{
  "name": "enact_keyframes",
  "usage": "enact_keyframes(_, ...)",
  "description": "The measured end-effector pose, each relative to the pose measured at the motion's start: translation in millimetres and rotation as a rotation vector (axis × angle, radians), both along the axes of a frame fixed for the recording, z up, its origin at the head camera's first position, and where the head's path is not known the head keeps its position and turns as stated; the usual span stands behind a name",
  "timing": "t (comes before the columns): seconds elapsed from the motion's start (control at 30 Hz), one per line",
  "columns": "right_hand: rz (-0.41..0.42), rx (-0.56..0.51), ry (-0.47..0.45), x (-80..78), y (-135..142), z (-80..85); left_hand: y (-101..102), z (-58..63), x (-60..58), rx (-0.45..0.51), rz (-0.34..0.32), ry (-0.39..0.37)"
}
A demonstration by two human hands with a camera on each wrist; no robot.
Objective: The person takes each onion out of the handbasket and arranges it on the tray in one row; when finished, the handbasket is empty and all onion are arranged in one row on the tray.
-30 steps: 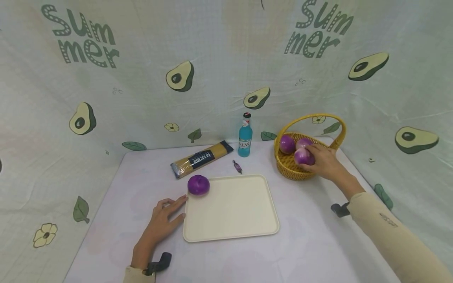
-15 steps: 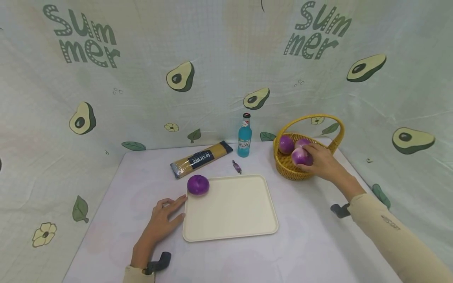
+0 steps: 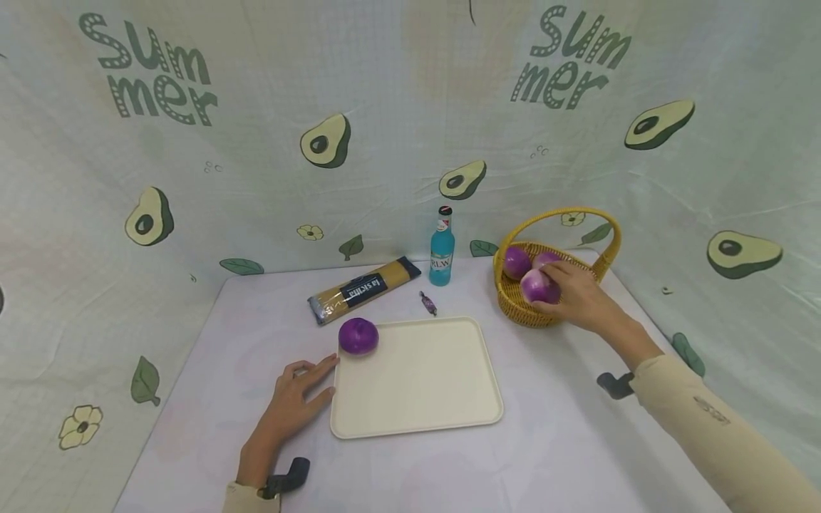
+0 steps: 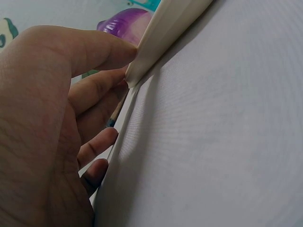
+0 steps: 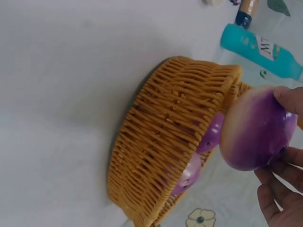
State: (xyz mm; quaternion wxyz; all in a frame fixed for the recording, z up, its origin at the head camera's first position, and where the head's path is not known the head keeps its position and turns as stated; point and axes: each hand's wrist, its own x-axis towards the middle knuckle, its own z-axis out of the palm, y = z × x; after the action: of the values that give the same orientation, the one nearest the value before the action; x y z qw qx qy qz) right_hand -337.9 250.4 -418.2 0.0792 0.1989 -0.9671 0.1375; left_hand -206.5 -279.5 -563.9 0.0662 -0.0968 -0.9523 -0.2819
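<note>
In the head view my right hand (image 3: 574, 292) grips a purple onion (image 3: 539, 286) over the yellow wicker basket (image 3: 529, 313). The right wrist view shows thumb and fingers around this onion (image 5: 258, 130), at the basket's rim. Two more purple onions, one at the left (image 3: 517, 263) and one partly hidden behind the hand (image 3: 546, 258), lie inside the basket. My left hand (image 3: 296, 397) rests at the left edge of a cream tray (image 3: 417, 385), thumb and index fingertips touching its rim. A darker purple onion (image 3: 358, 336) sits in the tray's far left corner.
Behind the tray lie a pack of spaghetti (image 3: 364, 291) and a small wrapped candy (image 3: 428, 303). A blue bottle (image 3: 442, 249) stands upright near the back edge, left of the basket. The basket's tall handle (image 3: 567, 211) arches above the right hand.
My right hand has shifted slightly left and toward me with the onion, away from the onion behind it. The left hand keeps its place at the tray.
</note>
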Motion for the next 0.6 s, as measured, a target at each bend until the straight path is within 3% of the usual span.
enact_keyframes(0.6,0.103,-0.032,0.066,12.8,-21,4.4,-1,0.7,0.2,0.002,-0.002,-0.009)
